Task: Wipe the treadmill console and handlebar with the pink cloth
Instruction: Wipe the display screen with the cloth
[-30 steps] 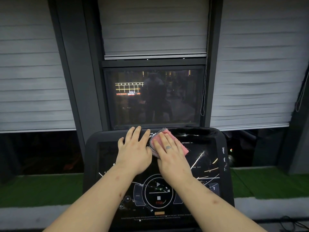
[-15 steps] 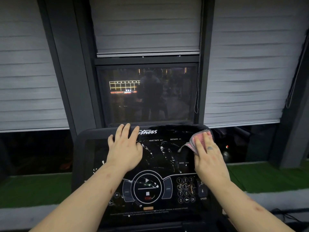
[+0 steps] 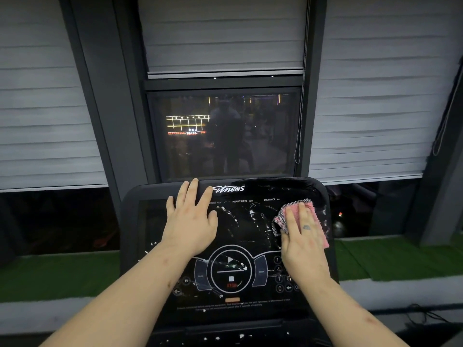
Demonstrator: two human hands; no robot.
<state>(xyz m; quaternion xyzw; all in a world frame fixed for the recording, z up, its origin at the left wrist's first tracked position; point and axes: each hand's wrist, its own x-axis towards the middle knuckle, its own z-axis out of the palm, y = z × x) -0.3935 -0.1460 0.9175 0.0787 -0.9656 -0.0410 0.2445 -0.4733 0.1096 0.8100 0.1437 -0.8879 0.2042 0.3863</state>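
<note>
Pink cloth (image 3: 322, 230) lower under flat right grip (image 3: 303, 244), left grip (image 3: 190, 226) flat, console (image 3: 250, 234) below window (image 3: 225, 136).

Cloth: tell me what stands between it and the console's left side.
The left hand rests flat on the console's upper left, in the way. The right hand presses the cloth at the right edge; only white smears lie between.

Both arms reach forward, bare and side by side. The left grip (image 3: 191, 226) lies flat, fingers spread wide. The right grip (image 3: 302, 242) lies flat too, fingers straight and close together, pressing down.
</note>
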